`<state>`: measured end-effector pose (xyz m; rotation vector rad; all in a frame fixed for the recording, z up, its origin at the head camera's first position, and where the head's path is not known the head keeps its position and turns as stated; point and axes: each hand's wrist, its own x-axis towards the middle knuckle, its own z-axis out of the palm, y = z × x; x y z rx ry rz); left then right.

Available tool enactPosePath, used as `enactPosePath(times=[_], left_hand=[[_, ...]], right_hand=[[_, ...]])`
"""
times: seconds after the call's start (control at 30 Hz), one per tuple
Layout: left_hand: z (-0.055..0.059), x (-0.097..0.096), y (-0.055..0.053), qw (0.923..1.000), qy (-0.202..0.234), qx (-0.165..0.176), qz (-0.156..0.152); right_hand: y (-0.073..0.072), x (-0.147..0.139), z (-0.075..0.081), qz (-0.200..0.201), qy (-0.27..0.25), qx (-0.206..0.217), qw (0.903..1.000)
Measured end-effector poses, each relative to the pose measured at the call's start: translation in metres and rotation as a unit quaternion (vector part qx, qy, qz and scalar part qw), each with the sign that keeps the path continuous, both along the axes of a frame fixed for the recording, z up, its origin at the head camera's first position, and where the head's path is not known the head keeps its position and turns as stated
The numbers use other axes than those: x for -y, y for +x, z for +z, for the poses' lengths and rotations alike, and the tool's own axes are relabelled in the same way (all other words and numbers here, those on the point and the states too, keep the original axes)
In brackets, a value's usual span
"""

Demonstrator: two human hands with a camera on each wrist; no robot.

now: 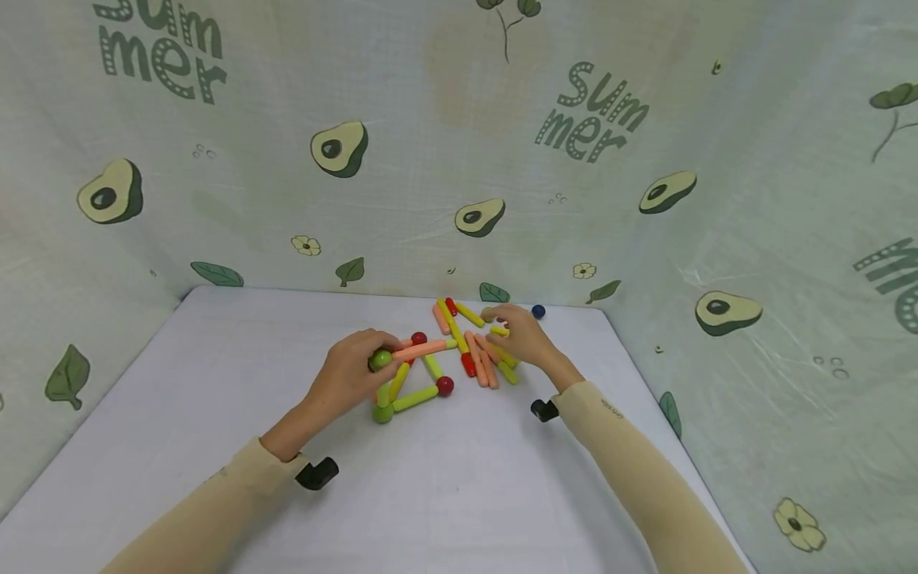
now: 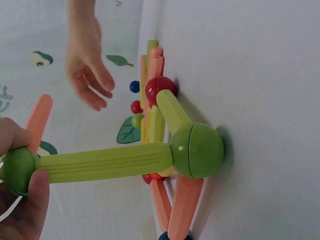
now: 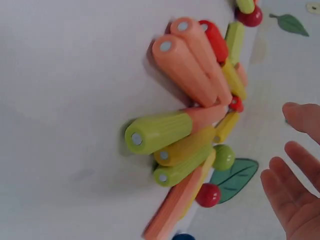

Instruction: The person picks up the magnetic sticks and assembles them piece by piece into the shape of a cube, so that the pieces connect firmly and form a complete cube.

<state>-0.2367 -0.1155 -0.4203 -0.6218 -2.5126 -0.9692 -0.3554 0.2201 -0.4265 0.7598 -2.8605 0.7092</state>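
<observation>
At the near corner of the built structure (image 1: 399, 381), a lower green ball (image 1: 383, 413) is rested on the white table (image 1: 459, 494), and above it a green stick (image 2: 105, 162) is stood roughly upright, topped by an upper green ball (image 1: 380, 360). That upper ball is pinched by the left hand (image 1: 351, 368), the grip drawn in narrowly, thumb against fingers with the ball between. From the same ball a pink stick (image 1: 417, 350) is held out, clear of the table, its long axis pointed rightward to the loose pile (image 1: 475, 359); whether the green bit past its tip is part of it or a stick behind cannot fairly be told from the head view. Lower down, a near red ball (image 1: 445, 387) is linked to the lower ball by a second green stick (image 1: 416, 398). Just right of the structure the pile is spread, its pink sticks (image 3: 187, 70) laid lengthwise away from the body, much nearer the right hand (image 1: 522, 333) than the left. Over the pile's right side that hand is held, thumb and fingers parted fairly wide, with nothing seen gripped. Farther off, a loose green ball (image 3: 223, 157), a loose red ball (image 3: 208, 195) and a blue ball (image 1: 539, 312) are scattered.
</observation>
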Motion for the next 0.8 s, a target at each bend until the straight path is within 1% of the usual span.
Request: enactPosePath(times=[0.17, 0.3, 0.53, 0.7, 0.8], left_hand=[[-0.001, 0.002, -0.001, 1.0, -0.001, -0.002, -0.001], [-0.002, 0.002, -0.003, 1.0, 0.002, -0.002, -0.006], [-0.001, 0.002, -0.002, 1.0, 0.002, 0.007, -0.006], [-0.002, 0.003, -0.003, 1.0, 0.002, 0.009, -0.003], [-0.003, 0.004, -0.004, 0.9999, 0.001, 0.01, -0.002]], right_hand=[[-0.025, -0.01, -0.012, -0.017, -0.005, 0.041, 0.999], [-0.039, -0.009, -0.016, -0.031, -0.001, 0.066, 0.9973], [-0.054, -0.003, -0.024, -0.05, 0.03, 0.07, 0.9958], [-0.06, -0.003, -0.031, -0.076, 0.045, 0.099, 0.9911], [-0.061, -0.003, -0.033, -0.082, 0.054, 0.116, 0.9884]])
